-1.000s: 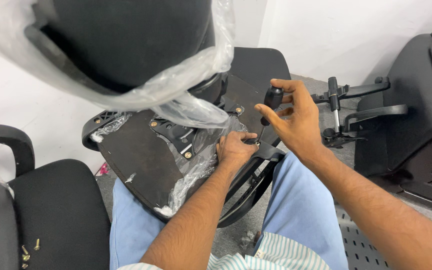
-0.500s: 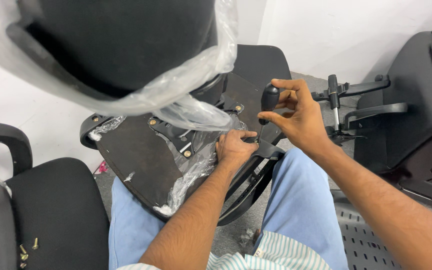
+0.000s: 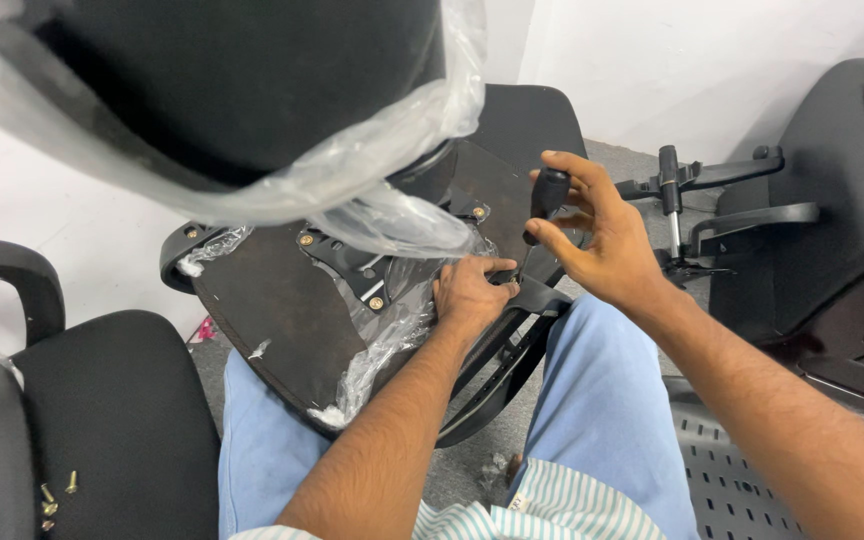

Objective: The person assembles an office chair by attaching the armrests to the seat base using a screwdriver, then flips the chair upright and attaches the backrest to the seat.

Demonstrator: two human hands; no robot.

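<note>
An upturned chair seat [image 3: 272,310] lies across my lap, its dark underside facing me, with a black metal bracket [image 3: 352,262] fixed by brass bolts. My right hand [image 3: 597,240] grips the black handle of a screwdriver [image 3: 547,195], whose thin shaft runs down to a screw at the black armrest bracket [image 3: 542,297]. My left hand [image 3: 467,292] presses on that bracket beside the screwdriver tip, fingertips pinched at the screw. Clear plastic wrap [image 3: 392,225] hangs from the black backrest [image 3: 242,80] over the seat.
Another black chair [image 3: 102,410] stands at my left with several brass bolts [image 3: 52,492] on its seat. Black chair parts and an armrest [image 3: 752,215] sit at the right. A gas-lift mechanism [image 3: 670,200] lies on the grey floor by the white wall.
My right hand has turned slightly on the screwdriver handle, fingers shifting round it. The left hand stays put at the bracket. The view drifted a little.
</note>
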